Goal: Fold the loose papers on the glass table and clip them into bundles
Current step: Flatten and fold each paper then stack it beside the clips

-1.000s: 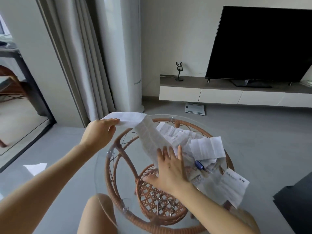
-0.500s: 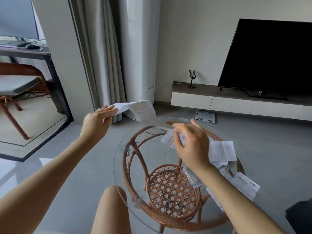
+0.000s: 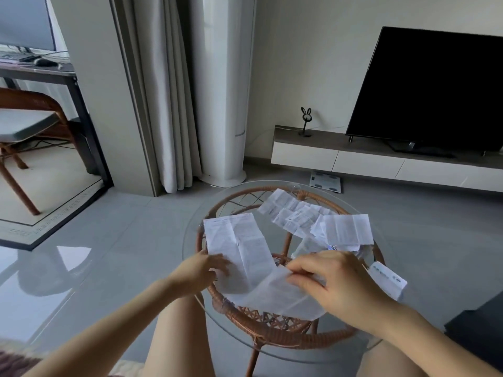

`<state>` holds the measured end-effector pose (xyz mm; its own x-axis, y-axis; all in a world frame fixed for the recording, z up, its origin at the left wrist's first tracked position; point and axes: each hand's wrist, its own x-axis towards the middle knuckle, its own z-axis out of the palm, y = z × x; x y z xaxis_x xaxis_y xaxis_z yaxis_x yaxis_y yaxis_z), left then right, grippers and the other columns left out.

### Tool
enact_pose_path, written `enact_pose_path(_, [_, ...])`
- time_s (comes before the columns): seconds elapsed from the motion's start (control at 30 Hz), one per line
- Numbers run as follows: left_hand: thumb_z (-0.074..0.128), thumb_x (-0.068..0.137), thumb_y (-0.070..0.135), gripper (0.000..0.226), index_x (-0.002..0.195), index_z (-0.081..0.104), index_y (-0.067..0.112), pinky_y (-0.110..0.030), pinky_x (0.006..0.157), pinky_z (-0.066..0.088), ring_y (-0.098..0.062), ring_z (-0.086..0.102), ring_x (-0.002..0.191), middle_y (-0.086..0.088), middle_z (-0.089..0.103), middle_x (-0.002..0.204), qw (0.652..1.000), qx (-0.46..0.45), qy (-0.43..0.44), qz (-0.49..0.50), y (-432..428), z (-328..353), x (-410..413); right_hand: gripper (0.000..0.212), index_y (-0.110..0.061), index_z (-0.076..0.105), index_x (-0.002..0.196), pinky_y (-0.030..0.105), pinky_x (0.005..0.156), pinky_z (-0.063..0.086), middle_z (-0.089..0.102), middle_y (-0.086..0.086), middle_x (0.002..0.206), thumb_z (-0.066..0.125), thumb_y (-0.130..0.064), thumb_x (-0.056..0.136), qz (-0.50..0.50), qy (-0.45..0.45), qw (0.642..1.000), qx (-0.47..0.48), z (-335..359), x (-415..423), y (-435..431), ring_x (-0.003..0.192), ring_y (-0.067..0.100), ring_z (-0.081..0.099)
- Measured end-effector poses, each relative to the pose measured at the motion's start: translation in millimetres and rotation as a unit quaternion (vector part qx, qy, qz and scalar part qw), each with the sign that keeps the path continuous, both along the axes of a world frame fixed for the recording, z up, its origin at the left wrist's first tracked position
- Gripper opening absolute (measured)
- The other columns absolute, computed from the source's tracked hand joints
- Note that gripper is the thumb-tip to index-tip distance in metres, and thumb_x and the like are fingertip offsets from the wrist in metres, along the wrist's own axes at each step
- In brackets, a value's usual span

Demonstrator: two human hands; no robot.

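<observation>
A long creased sheet (image 3: 241, 242) lies on the glass table (image 3: 192, 240) between both hands. The right hand (image 3: 336, 284) pinches its near end. The left hand (image 3: 200, 270) touches its left edge; whether it grips is blurred. Loose papers (image 3: 313, 221) are heaped just beyond the right hand.

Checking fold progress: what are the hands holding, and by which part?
The long sheet: left hand holds its left edge, right hand pinches its near part.

Single wide-angle view from head height, worn on the person, facing forward and down; close over both forearms to the left hand (image 3: 200, 270) and right hand (image 3: 336, 285) at the paper sheet (image 3: 245, 248) on the glass counter (image 3: 226, 202); television (image 3: 435, 88) and curtain (image 3: 168, 91) far off along the upper frame
</observation>
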<state>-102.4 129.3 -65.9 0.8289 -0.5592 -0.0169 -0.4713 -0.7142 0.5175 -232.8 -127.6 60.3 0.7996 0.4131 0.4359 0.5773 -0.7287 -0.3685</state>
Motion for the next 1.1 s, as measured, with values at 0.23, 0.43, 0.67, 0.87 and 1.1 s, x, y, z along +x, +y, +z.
enact_pose_path(0.23, [0.060,0.091,0.034,0.042,0.132,0.053,0.036,-0.018,0.109,0.020,-0.004,0.021,0.142,0.020,0.034,0.148,0.997,0.070,-0.024,0.009,-3,-2,3,0.007,-0.022,0.072,0.091,0.031,0.082,0.051,0.070,-0.009,0.085,0.066,-0.025,0.087,-0.050,0.222,0.973,0.038,8,54,5,0.082,0.004,0.063])
enact_pose_path(0.43, [0.066,0.086,0.024,0.035,0.120,0.065,0.032,-0.004,0.103,0.011,0.003,0.026,0.136,0.019,0.049,0.137,0.997,0.042,-0.039,-0.047,8,2,-13,0.009,-0.022,0.066,0.087,0.025,0.072,0.044,0.059,-0.014,0.080,0.059,-0.017,0.091,-0.020,0.258,0.964,-0.066,8,116,37,0.075,0.005,0.054])
enact_pose_path(0.67, [0.043,0.075,0.032,0.032,0.076,0.073,0.020,-0.039,0.090,0.045,-0.012,0.064,0.087,0.003,0.073,0.088,0.941,-0.242,0.187,0.143,21,5,-19,0.015,-0.017,0.068,0.097,0.034,0.081,0.048,0.065,-0.002,0.099,0.055,-0.020,0.091,-0.067,0.280,0.939,-0.189,-63,171,73,0.094,0.019,0.058])
enact_pose_path(0.87, [0.029,0.072,0.080,0.082,0.085,0.060,0.005,-0.038,0.076,0.047,-0.021,0.059,0.082,-0.008,0.066,0.083,0.950,-0.181,0.101,0.231,9,3,-29,0.017,-0.017,0.069,0.098,0.036,0.096,0.039,0.051,0.003,0.124,0.055,-0.024,0.092,-0.118,0.255,0.944,-0.173,-102,187,82,0.115,0.025,0.042])
enact_pose_path(1.1, [0.067,0.078,0.029,0.031,0.102,0.054,0.015,-0.026,0.068,0.032,-0.020,0.053,0.088,0.001,0.061,0.098,0.954,-0.044,-0.039,0.294,-3,-10,-23,0.014,-0.019,0.062,0.094,0.030,0.084,0.040,0.047,0.003,0.118,0.061,-0.031,0.088,-0.102,0.273,0.941,-0.174,-100,200,86,0.105,0.021,0.048])
